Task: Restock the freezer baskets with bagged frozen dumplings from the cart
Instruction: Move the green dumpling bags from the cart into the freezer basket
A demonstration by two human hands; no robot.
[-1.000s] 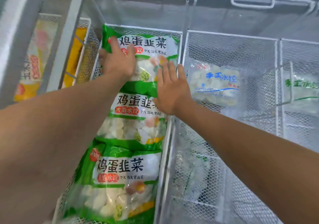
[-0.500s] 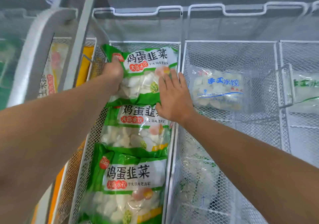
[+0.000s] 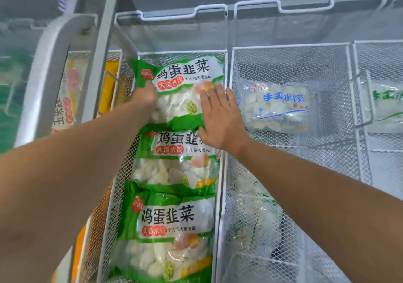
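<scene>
Head view. Left hand (image 3: pixel 145 96) sits at the left edge of the far green dumpling bag (image 3: pixel 181 91); its fingers are hidden behind the knuckles, so I cannot tell whether the grip is closed on the bag edge or merely pressing against it. Right hand (image 3: pixel 220 117) lies flat on the same bag's right lower part, fingers straight and spread, pressing and clamping nothing.

That bag lies at the far end of the narrow wire basket (image 3: pixel 225 69), its lower edge overlapping the middle green bag (image 3: pixel 176 162). A near green bag (image 3: pixel 170 234) lies closer to the wearer in the same basket, and its top overlaps the middle bag. All three lie label up in one row.

Right of this basket, in the adjoining wide basket (image 3: pixel 290 46), a clear bag with blue lettering (image 3: pixel 277 108) rests on the mesh floor. Left of the narrow basket, yellow packs (image 3: pixel 109 86) show through the mesh.

Handling judgement: the bag is thin glossy film over loose frozen dumplings, so likely moderately heavy, lumpy and shifting, with a slippery, possibly frosted surface. The pieces could crack if dropped. Best hold is probably at both side edges or at the sealed top strip, with flat palms for seating it level.
</scene>
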